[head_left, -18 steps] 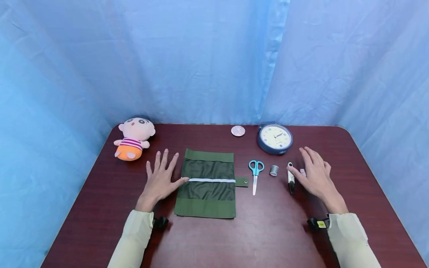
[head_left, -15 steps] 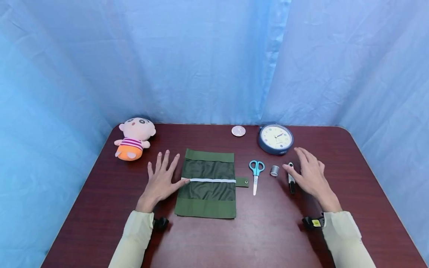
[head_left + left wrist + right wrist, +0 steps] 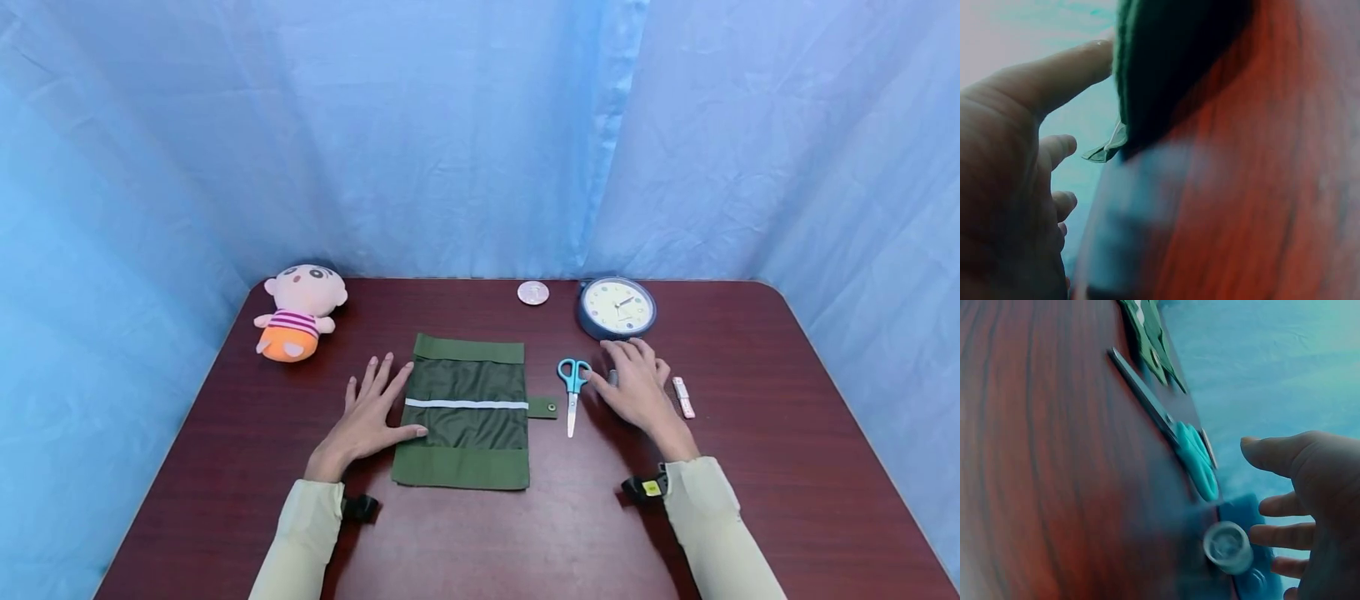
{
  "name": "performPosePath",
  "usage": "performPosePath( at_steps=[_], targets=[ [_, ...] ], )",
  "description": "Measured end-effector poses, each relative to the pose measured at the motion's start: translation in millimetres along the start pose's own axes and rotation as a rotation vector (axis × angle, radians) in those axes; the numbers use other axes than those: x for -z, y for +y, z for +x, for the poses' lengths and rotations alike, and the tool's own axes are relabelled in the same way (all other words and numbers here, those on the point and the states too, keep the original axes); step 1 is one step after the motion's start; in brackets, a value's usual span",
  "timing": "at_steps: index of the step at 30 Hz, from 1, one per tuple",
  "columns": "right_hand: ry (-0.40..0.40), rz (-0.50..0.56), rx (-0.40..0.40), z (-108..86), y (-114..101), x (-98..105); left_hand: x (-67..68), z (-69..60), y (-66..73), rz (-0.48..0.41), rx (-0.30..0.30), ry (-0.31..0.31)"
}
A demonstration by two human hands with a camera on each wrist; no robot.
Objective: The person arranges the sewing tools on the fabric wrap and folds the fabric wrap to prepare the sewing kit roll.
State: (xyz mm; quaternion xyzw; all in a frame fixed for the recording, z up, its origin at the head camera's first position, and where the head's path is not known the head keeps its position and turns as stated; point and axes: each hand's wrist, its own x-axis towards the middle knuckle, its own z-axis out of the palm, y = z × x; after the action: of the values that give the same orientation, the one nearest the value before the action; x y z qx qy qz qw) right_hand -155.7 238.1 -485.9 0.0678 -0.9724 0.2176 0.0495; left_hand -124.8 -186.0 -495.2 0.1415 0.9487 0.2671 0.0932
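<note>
Both your hands are out with fingers apart, one at the cloth, one over the spool.
So you've got one green cloth [image 3: 468,427] lying flat on the table [image 3: 525,542], left of center. Your left hand [image 3: 365,423] is fanned out, thumb lying over the cloth's left edge; can't tell if it's pressing. Right hand [image 3: 636,387] is loosely spread above one spool [image 3: 1229,547], thumb just beside the handles of one pair of scissors [image 3: 573,387]. Both sleeves [image 3: 296,537] slant inward. Farther out, one each: pink-and-white stick [image 3: 683,397] right of that hand, clock [image 3: 618,307], round disc [image 3: 533,292] and, far left, plush [image 3: 296,321].
</note>
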Motion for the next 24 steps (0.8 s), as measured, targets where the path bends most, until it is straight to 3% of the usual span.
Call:
performPosePath(
  at_steps=[10,24],
  targets=[
    [-0.032,0.003,-0.014,1.4,-12,-20,-3.8,1.8,-7.2,-0.052,0.001,-0.032],
    [-0.031,0.008,-0.079,2.7,-18,-24,-8.5,0.3,-10.5,0.041,-0.009,-0.018]
  ],
)
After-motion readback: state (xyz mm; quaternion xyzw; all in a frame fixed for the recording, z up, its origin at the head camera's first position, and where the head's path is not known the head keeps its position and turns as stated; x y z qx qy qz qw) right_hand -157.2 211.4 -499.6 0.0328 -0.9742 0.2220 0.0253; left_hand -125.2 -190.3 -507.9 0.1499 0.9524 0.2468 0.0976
